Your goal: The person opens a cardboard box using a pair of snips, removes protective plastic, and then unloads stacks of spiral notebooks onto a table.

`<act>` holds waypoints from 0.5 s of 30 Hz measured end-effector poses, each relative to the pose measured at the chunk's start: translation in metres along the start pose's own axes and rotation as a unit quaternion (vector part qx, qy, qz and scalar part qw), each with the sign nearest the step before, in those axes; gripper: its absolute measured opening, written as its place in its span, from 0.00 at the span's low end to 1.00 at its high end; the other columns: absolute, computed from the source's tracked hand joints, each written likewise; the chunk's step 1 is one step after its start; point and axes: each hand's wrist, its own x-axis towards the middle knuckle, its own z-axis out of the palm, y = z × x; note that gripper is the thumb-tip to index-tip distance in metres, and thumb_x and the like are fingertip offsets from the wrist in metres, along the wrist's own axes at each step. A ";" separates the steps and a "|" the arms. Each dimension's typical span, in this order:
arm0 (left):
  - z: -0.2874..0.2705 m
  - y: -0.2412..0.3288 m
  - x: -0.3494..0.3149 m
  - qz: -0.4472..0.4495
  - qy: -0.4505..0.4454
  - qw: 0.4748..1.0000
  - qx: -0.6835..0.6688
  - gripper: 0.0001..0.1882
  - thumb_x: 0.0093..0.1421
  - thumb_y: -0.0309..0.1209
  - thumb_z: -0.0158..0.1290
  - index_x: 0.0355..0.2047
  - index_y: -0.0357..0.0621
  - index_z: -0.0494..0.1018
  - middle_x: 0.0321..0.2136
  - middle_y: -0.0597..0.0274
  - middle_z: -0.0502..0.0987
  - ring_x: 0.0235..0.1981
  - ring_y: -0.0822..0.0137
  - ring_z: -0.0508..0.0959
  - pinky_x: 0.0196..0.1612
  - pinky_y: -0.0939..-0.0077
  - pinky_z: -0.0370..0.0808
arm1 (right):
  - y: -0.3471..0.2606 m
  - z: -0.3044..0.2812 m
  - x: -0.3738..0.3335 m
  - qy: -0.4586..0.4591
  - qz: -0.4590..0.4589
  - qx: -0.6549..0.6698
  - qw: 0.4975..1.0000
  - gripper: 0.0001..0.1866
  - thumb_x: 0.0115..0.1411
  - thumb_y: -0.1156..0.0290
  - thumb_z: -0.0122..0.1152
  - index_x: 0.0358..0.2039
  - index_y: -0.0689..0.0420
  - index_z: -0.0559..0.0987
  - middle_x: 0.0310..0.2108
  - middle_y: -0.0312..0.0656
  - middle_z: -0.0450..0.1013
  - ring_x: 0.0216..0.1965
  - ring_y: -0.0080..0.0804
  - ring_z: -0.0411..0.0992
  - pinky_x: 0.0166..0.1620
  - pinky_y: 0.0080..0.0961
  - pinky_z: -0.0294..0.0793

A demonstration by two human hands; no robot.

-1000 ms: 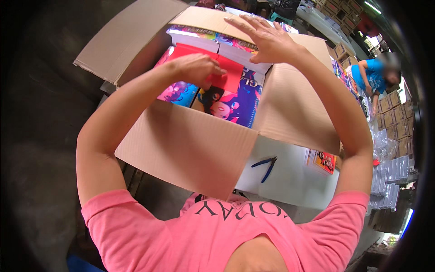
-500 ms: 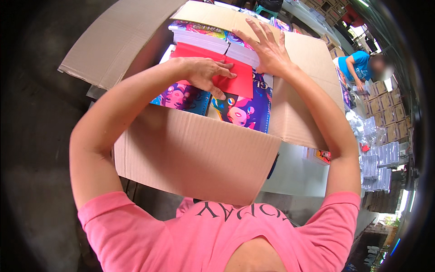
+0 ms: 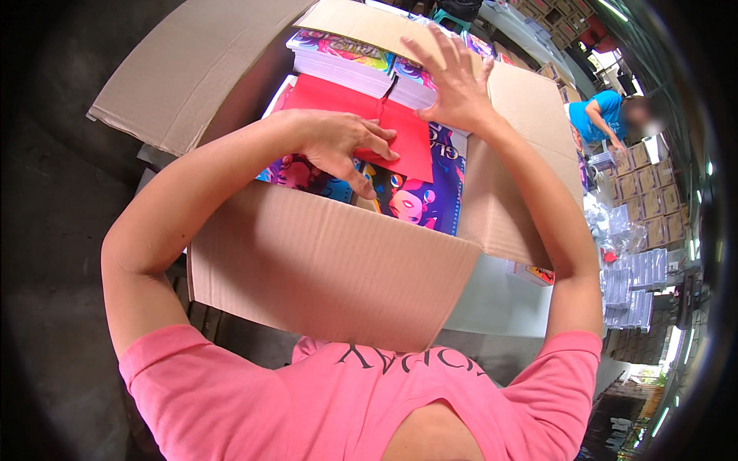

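Observation:
A large open cardboard box (image 3: 330, 261) stands in front of me with its flaps folded out. Stacks of colourful printed books (image 3: 342, 71) fill its far side, and more books (image 3: 419, 201) with a cartoon face on the cover lie nearer. Across them lies a red sheet (image 3: 413, 154), creased near its middle. My left hand (image 3: 338, 146) rests on this sheet, fingers spread, thumb over the books below. Beside the far right stack is my right hand (image 3: 459, 86), its fingers stretched apart and its thumb by the sheet's edge. Neither hand grips anything.
A pale table (image 3: 500, 300) extends to the right of the box, with a small stack of books (image 3: 530, 270) on it. Farther right are clear-wrapped packs (image 3: 634, 288) and piled cartons (image 3: 646, 180). A person in a blue shirt (image 3: 600, 115) bends over beside them.
My left hand has slid a little nearer over the red sheet, with its thumb lower. The right hand's fingers have spread and shifted slightly. The whole view has moved a little.

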 end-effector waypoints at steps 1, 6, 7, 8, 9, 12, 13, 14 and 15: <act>0.001 -0.001 0.001 0.007 0.006 1.000 0.007 0.41 0.41 0.54 0.59 0.55 0.53 0.65 0.60 0.50 0.55 0.62 0.54 0.55 0.63 0.62 0.53 | -0.003 0.005 0.002 -0.017 -0.027 -0.034 0.999 0.60 0.27 0.62 0.73 0.60 0.17 0.47 0.66 0.32 0.34 0.65 0.49 0.35 0.52 0.80 0.39; 0.005 -0.005 0.002 0.021 0.025 0.999 0.028 0.40 0.40 0.53 0.60 0.54 0.51 0.66 0.60 0.48 0.56 0.61 0.52 0.56 0.61 0.61 0.55 | -0.025 0.012 0.006 -0.021 -0.067 -0.098 0.993 0.57 0.37 0.78 0.65 0.60 0.17 0.46 0.67 0.33 0.31 0.65 0.52 0.29 0.49 0.82 0.36; 0.006 -0.005 0.001 0.018 0.025 0.999 0.025 0.40 0.41 0.53 0.60 0.54 0.50 0.66 0.60 0.48 0.56 0.61 0.52 0.56 0.61 0.61 0.56 | -0.028 0.014 0.005 -0.007 -0.075 -0.121 0.990 0.56 0.38 0.79 0.63 0.60 0.17 0.47 0.67 0.33 0.30 0.66 0.52 0.28 0.49 0.82 0.35; 0.007 -0.004 0.001 0.015 0.025 0.999 0.022 0.40 0.41 0.52 0.60 0.54 0.50 0.67 0.59 0.48 0.56 0.61 0.51 0.56 0.61 0.61 0.56 | -0.030 0.015 0.004 0.008 -0.084 -0.143 0.986 0.55 0.39 0.79 0.61 0.60 0.17 0.47 0.67 0.33 0.30 0.66 0.52 0.27 0.49 0.82 0.33; 0.005 -0.004 0.000 0.015 0.027 0.999 0.024 0.39 0.41 0.52 0.60 0.54 0.50 0.67 0.59 0.48 0.57 0.61 0.51 0.56 0.61 0.61 0.56 | -0.029 0.014 0.004 0.026 -0.089 -0.169 0.981 0.54 0.40 0.80 0.59 0.60 0.17 0.48 0.67 0.33 0.29 0.66 0.52 0.26 0.49 0.81 0.32; 0.002 0.001 0.008 -0.006 0.017 1.000 -0.009 0.43 0.45 0.59 0.55 0.56 0.45 0.63 0.58 0.46 0.58 0.60 0.50 0.57 0.60 0.60 0.57 | -0.016 0.017 -0.003 0.146 -0.089 -0.124 0.977 0.51 0.38 0.77 0.58 0.60 0.19 0.52 0.67 0.34 0.36 0.67 0.47 0.29 0.50 0.78 0.26; 0.000 0.005 0.012 -0.024 0.006 0.999 -0.031 0.44 0.46 0.61 0.54 0.56 0.44 0.62 0.58 0.45 0.58 0.60 0.50 0.58 0.60 0.59 0.56 | -0.014 0.013 -0.002 0.174 -0.078 -0.091 0.977 0.50 0.38 0.75 0.58 0.60 0.20 0.53 0.67 0.35 0.38 0.67 0.44 0.32 0.51 0.77 0.26; 0.002 0.005 0.018 -0.049 0.070 0.996 -0.030 0.44 0.49 0.65 0.48 0.52 0.38 0.65 0.50 0.45 0.68 0.51 0.52 0.69 0.53 0.64 0.65 | -0.012 0.011 0.000 0.193 -0.056 -0.107 0.974 0.49 0.38 0.71 0.60 0.60 0.23 0.53 0.63 0.34 0.48 0.64 0.39 0.43 0.52 0.76 0.32; 0.004 0.000 0.031 -0.079 0.118 0.976 -0.164 0.42 0.49 0.65 0.47 0.50 0.39 0.66 0.46 0.48 0.69 0.46 0.56 0.70 0.50 0.66 0.66 | -0.008 0.013 0.001 0.202 -0.042 -0.099 0.973 0.49 0.38 0.70 0.61 0.61 0.24 0.53 0.61 0.34 0.50 0.63 0.38 0.46 0.52 0.76 0.34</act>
